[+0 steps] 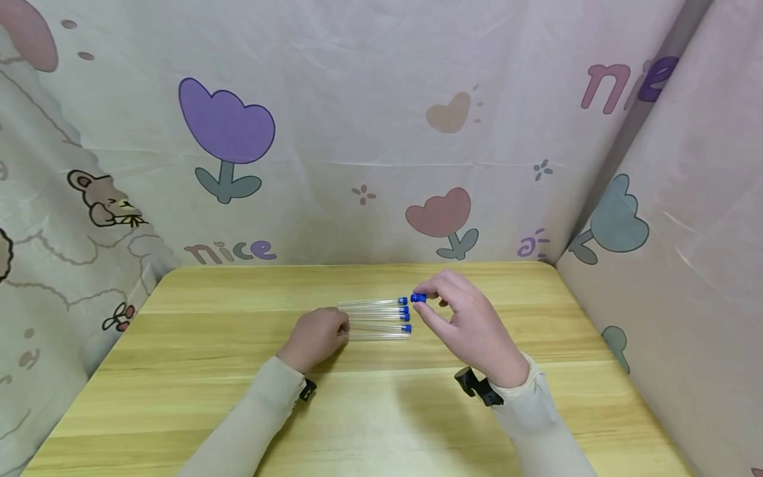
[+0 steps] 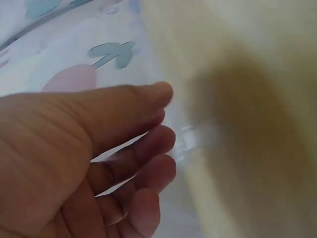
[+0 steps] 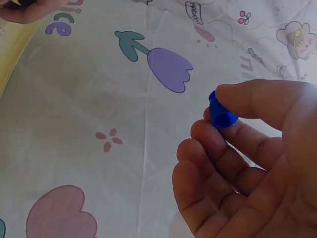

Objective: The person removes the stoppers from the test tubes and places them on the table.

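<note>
A small blue cap (image 1: 419,298) is pinched between the thumb and fingers of my right hand (image 1: 467,324), just right of a row of clear tubes (image 1: 375,321). In the right wrist view the cap (image 3: 221,114) shows its hollow end. Several tubes bear blue caps (image 1: 405,317) on their right ends; the nearest tube (image 1: 387,336) has no cap. My left hand (image 1: 316,336) curves over the tubes' left ends. Its thumb (image 2: 133,101) and bent fingers meet a blurred clear shape in the left wrist view; I cannot tell whether they grip a tube.
The tubes lie side by side on a light wood table (image 1: 369,411). Behind it hangs a printed curtain (image 1: 334,132), with more curtain along both sides. Dark camera mounts (image 1: 479,387) sit at both wrists.
</note>
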`<state>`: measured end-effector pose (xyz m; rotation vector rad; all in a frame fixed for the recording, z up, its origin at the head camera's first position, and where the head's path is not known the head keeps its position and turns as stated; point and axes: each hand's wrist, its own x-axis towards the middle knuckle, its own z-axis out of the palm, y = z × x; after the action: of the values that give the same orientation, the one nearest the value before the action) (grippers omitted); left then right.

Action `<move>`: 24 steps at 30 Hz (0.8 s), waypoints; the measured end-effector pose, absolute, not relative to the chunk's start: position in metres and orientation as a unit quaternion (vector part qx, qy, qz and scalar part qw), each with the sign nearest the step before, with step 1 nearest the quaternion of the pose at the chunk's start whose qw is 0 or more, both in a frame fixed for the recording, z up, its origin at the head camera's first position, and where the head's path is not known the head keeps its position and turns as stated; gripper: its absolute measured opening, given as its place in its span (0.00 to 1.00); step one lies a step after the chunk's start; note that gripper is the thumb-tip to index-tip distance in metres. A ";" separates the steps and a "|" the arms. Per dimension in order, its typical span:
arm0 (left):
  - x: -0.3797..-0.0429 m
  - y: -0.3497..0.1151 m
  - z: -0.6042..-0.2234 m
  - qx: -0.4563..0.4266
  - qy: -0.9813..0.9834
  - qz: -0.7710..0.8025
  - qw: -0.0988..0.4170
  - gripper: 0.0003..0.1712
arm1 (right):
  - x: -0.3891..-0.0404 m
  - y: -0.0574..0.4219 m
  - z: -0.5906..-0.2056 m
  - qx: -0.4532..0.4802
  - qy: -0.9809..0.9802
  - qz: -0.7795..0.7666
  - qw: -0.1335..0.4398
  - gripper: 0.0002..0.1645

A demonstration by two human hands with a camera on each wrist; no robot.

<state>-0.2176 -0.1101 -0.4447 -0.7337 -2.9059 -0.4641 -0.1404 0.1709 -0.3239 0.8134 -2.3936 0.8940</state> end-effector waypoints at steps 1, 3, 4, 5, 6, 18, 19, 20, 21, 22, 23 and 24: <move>-0.217 -0.112 -0.439 -0.236 -0.957 -0.159 0.055 0.04 | -0.140 0.170 -0.324 0.296 -0.870 0.323 0.227 0.09; -0.214 -0.115 -0.425 -0.226 -0.956 -0.174 0.065 0.02 | -0.140 0.170 -0.324 0.296 -0.871 0.322 0.224 0.12; -0.213 -0.118 -0.417 -0.221 -0.955 -0.182 0.075 0.03 | -0.141 0.170 -0.325 0.298 -0.870 0.322 0.224 0.14; -0.211 -0.120 -0.409 -0.216 -0.954 -0.190 0.085 0.04 | -0.141 0.170 -0.325 0.299 -0.871 0.321 0.221 0.16; -0.210 -0.122 -0.402 -0.214 -0.953 -0.195 0.095 0.04 | -0.142 0.170 -0.326 0.301 -0.871 0.321 0.218 0.17; -0.205 -0.140 -0.377 -0.194 -0.959 -0.193 0.077 0.07 | -0.171 0.180 -0.348 0.244 -0.897 0.343 0.133 0.10; -0.206 -0.141 -0.377 -0.193 -0.959 -0.193 0.072 0.07 | -0.179 0.185 -0.354 0.232 -0.902 0.341 0.125 0.09; -0.206 -0.141 -0.377 -0.192 -0.960 -0.193 0.067 0.07 | -0.186 0.190 -0.360 0.217 -0.909 0.334 0.119 0.09; -0.206 -0.141 -0.377 -0.191 -0.960 -0.193 0.063 0.08 | -0.195 0.196 -0.367 0.202 -0.917 0.325 0.113 0.07; -0.206 -0.141 -0.378 -0.191 -0.961 -0.193 0.058 0.08 | -0.203 0.202 -0.374 0.186 -0.925 0.314 0.104 0.06; -0.205 -0.142 -0.378 -0.190 -0.961 -0.192 0.054 0.08 | -0.210 0.209 -0.381 0.172 -0.934 0.300 0.093 0.04; -0.205 -0.142 -0.379 -0.188 -0.962 -0.192 0.051 0.08 | -0.215 0.215 -0.388 0.159 -0.943 0.282 0.079 0.03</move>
<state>-0.2053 -0.1421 -0.3791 -0.5738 -2.9279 -0.5836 -0.2153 0.2153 -0.3882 0.4767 -2.8225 0.8437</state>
